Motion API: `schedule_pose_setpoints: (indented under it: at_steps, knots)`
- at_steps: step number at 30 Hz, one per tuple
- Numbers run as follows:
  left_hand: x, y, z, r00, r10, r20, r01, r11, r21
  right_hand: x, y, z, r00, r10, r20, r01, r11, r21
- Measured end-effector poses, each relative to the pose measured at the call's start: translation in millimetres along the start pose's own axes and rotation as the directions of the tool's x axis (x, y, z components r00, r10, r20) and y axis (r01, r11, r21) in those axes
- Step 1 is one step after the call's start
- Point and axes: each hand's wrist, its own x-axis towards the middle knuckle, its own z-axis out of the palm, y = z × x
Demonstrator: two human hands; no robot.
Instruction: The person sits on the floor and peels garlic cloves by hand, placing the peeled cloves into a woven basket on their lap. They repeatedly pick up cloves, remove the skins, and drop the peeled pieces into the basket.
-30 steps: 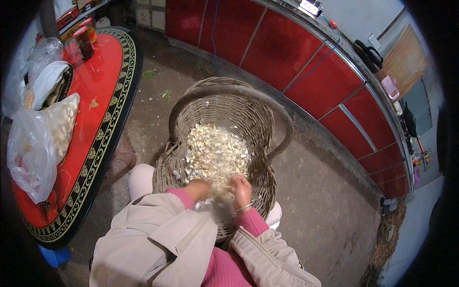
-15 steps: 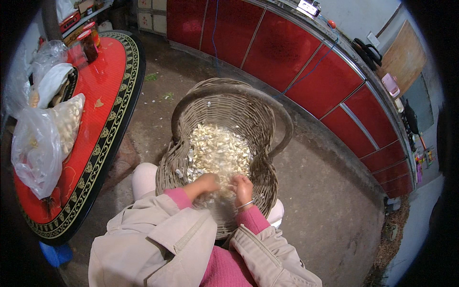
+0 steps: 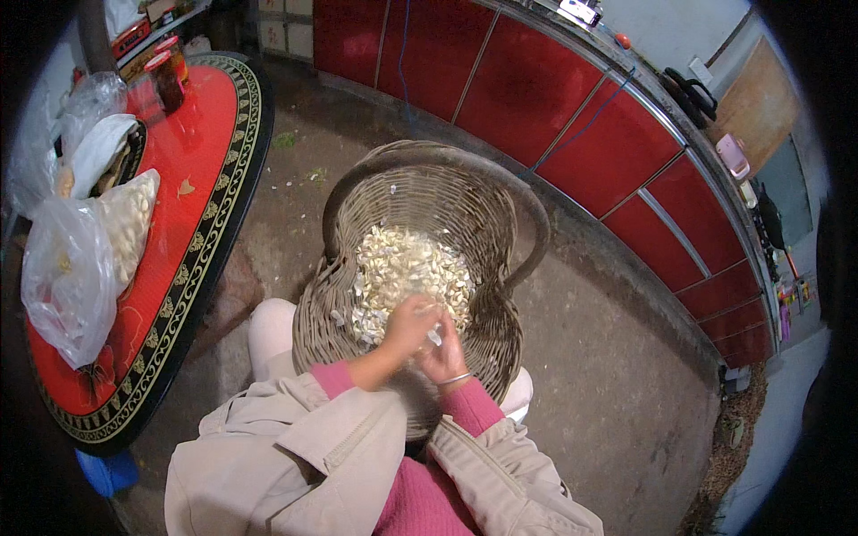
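A deep wicker basket (image 3: 313, 317) with an arched handle stands between my knees. Inside lies a heap of pale, clove-shaped pieces (image 3: 407, 259) that look like garlic cloves, with papery white bits among them. Over the near side of the heap my two hands meet. My left hand (image 3: 411, 326) is closed, its fingers against the fingers of my right hand (image 3: 443, 357), which is curled and wears a bracelet at the wrist. A small whitish piece (image 3: 435, 337) shows between them, too blurred to name.
To the left is a red oval table (image 3: 201, 107) with a black, gold-patterned border. It carries a clear plastic bag (image 3: 67, 277), a bag of pale pieces (image 3: 130, 223) and red-lidded jars (image 3: 164, 85). Red cabinets (image 3: 518, 80) curve along the far and right sides.
My hands were slightly apart, the left one blurred; now they have come together. The left has moved right and up against the right hand. The basket has barely shifted in view.
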Motion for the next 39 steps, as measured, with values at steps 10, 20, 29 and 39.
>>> schedule_pose_setpoints:
  at_steps: [10,20,29,39]
  knots:
    - [-9.8,32.3,10.3,0.851,0.515,-0.104,-0.489,0.849,0.200,9.3,-10.8,11.8,0.987,0.002,0.163,-0.054,0.947,0.316]
    - [-12.3,38.3,7.4,0.835,0.549,-0.038,-0.539,0.830,0.145,19.8,-11.2,-18.5,0.957,0.046,0.286,-0.158,0.910,0.384]
    - [-21.3,51.2,3.3,0.860,0.508,0.048,-0.510,0.853,0.110,10.3,-5.2,3.3,0.961,-0.024,0.276,-0.087,0.919,0.384]
    - [-14.6,70.8,-14.2,0.980,0.162,0.118,-0.124,0.953,-0.277,-12.7,-18.1,9.2,0.941,-0.120,0.316,0.005,0.939,0.344]
